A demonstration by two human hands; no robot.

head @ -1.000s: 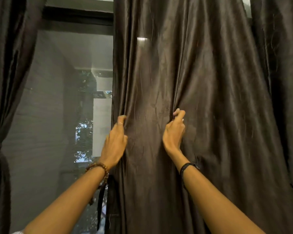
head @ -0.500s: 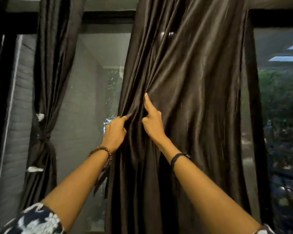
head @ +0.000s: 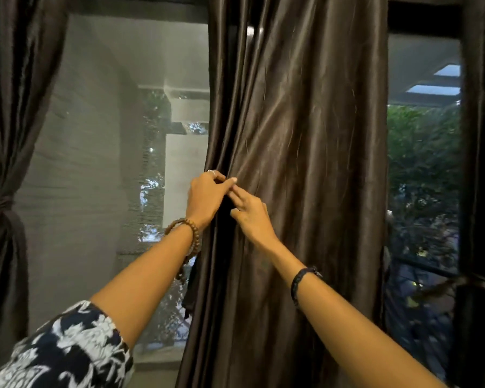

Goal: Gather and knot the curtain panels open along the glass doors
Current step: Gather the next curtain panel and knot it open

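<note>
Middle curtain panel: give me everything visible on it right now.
The middle curtain panel is dark brown, satiny-looking fabric with a sheen and fine creases. It hangs loose and unknotted, in vertical folds, between two glass panes. Its left edge is bunched into tight pleats. The left hand grips those pleats; the right hand lies against the fabric beside it, fingers at the same fold. Its top and hem are out of frame.

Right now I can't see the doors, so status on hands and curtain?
Left hand gripping middle curtain panel edge. Right hand fingers straight on the folds. Panel unknotted. Far-left panel tied. Nothing blocking.
</note>
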